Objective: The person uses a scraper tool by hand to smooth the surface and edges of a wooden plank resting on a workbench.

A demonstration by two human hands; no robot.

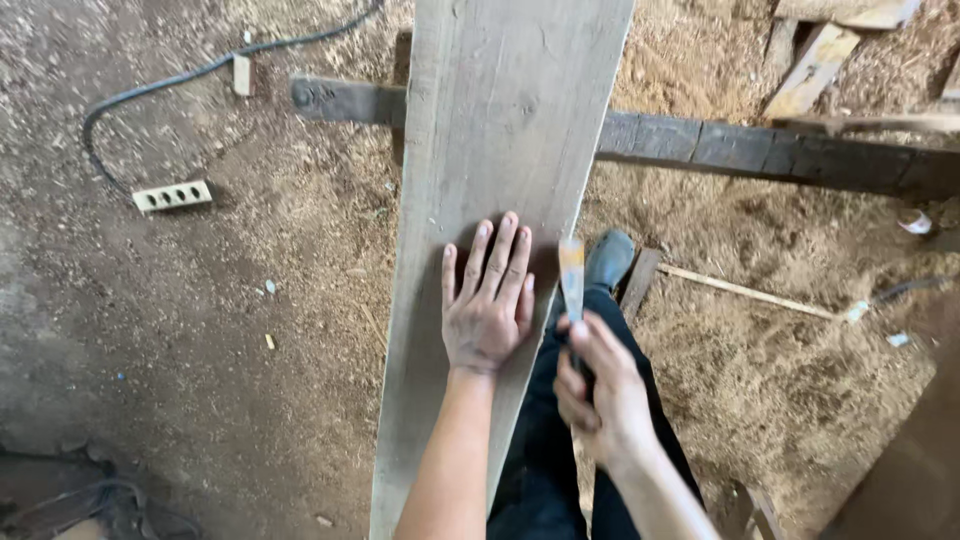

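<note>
Plank (pixel 500 130), one, grey, crosses a dark beam (pixel 760 150) over sawdust floor (pixel 800 380). Left hand (pixel 487 310) lies spread flat on it. Just beside, right hand (pixel 600 395) is wrapped around what seems a chisel (pixel 572 275).

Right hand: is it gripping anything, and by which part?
The right hand grips a flat-bladed tool by its handle, blade at the edge of the plank. The left hand lies flat on the plank, holding nothing.

Soft even daylight, faint shadows, no glare, slight blur, wide-angle stretch at edges
</note>
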